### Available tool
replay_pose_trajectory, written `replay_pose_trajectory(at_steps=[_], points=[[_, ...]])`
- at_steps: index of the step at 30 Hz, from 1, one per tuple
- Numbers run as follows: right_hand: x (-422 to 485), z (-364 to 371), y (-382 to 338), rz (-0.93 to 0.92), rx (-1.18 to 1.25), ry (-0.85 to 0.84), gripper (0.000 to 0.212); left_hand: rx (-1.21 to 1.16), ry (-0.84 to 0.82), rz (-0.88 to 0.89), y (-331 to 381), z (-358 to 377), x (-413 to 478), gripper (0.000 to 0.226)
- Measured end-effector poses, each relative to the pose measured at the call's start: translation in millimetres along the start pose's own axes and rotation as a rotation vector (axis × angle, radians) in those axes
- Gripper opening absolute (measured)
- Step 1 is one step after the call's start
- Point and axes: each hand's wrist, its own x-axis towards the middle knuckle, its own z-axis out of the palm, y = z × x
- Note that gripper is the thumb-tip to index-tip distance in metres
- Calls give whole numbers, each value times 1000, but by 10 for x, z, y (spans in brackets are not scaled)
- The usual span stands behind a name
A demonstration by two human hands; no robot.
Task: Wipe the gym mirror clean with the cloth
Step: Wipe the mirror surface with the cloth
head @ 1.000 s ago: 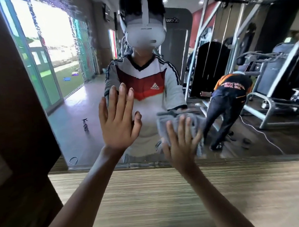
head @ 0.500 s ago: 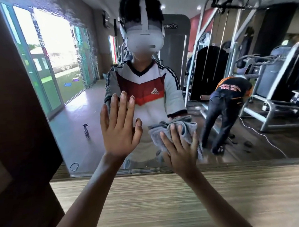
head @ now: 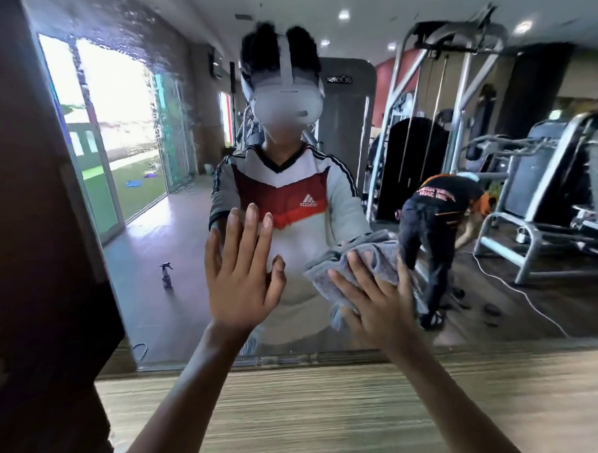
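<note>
Pressing the cloth point(head: 377, 257) flat to the lower mirror point(head: 160, 212) with spread fingers — not gripped — the right hand point(head: 376, 305) could let it slip; the left hand point(head: 240, 283) (bare, fingers apart on glass) likely leaves smudges.

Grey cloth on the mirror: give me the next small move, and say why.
Probably slide the grey cloth up and left across the large wall mirror. The right hand presses it flat low on the glass, the left hand rests flat beside it, and speckled droplets show on the upper left glass.
</note>
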Motion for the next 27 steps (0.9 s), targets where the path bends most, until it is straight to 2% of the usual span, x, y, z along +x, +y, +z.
replay_pose_trajectory(at_steps=[4, 7, 9, 12, 13, 15, 17, 19, 21, 22, 24, 26, 27], points=[[432, -147, 375, 356, 2, 152, 52, -15, 30, -15, 11, -8, 25, 58], [918, -177, 159, 440, 25, 206, 55, -60, 42, -24, 13, -19, 24, 57], [897, -128, -20, 296, 24, 155, 57, -70, 35, -19, 7, -22, 25, 57], [462, -85, 80, -172, -42, -10, 59, -77, 29, 10, -25, -30, 20, 58], [383, -121, 219, -227, -54, -21, 58, -82, 34, 17, -41, -35, 25, 59], [406, -197, 486, -132, -40, -5, 57, -94, 34, 11, -64, -49, 24, 58], [713, -276, 666, 90, -23, 92, 53, -79, 43, -14, -50, -75, 87, 56], [1127, -304, 650, 316, -17, 181, 52, -82, 42, -56, -11, -93, 253, 54], [1401, -293, 462, 407, -14, 217, 53, -95, 48, -86, -7, -101, 491, 52], [1427, -277, 355, 366, -18, 206, 54, -93, 54, -94, -28, -103, 602, 51], [1246, -239, 226, 155, -34, 120, 58, -56, 76, -77, -98, -102, 726, 50], [971, -245, 306, -50, -64, 47, 65, -2, 99, -24, -161, -91, 731, 52], [882, -266, 399, -80, -71, 44, 66, 15, 98, -15, -170, -89, 717, 52]])
